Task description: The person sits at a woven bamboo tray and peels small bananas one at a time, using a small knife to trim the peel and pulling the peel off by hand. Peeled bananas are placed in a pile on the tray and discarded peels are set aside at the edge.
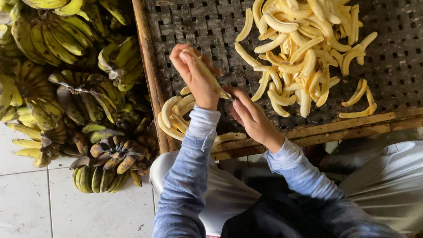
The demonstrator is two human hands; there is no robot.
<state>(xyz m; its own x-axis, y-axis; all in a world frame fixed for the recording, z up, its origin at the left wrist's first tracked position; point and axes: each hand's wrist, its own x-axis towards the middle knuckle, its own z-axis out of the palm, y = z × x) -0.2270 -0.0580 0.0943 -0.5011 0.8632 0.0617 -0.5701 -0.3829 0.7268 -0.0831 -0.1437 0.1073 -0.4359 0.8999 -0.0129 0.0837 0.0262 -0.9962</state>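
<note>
The left hand point(194, 76) is closed around a pale yellow peeled banana point(208, 74) at frame centre, above the woven bamboo tray point(413, 70). The right hand point(252, 118) pinches its lower end. A small heap of peeled bananas point(177, 116) lies beneath; a larger heap point(303, 36) sits upper right; unpeeled green-yellow bunches point(47, 82) fill the upper left.

Peeled bananas point(305, 36) on tray point(408, 3), bunches point(54, 87) left.
</note>
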